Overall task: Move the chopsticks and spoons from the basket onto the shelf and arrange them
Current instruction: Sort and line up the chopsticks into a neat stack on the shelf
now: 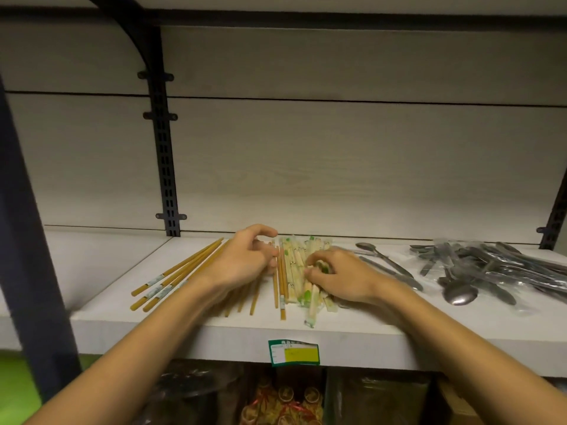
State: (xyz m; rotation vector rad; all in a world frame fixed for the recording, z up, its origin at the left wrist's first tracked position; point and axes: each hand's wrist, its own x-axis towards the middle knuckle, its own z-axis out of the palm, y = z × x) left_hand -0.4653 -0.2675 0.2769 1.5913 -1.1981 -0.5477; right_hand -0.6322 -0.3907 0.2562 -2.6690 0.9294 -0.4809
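Observation:
Several yellow-brown chopsticks (171, 279) lie fanned out on the white shelf (184, 325). My left hand (242, 259) rests over their right part with fingers curled, touching a few sticks beside it. A pile of wrapped disposable chopsticks (291, 265) lies in the middle of the shelf. My right hand (337, 276) lies on that pile, its fingers curled round some wrapped pairs. To the right lie two loose metal spoons (383, 262) and a heap of bagged metal spoons (491, 268). No basket is in view.
A black slotted upright (162, 148) runs up the back panel behind the left hand. A dark post (27, 240) stands at the far left. A green and yellow price label (294, 352) hangs on the shelf's front edge. Packaged goods fill the lower shelf (282, 397).

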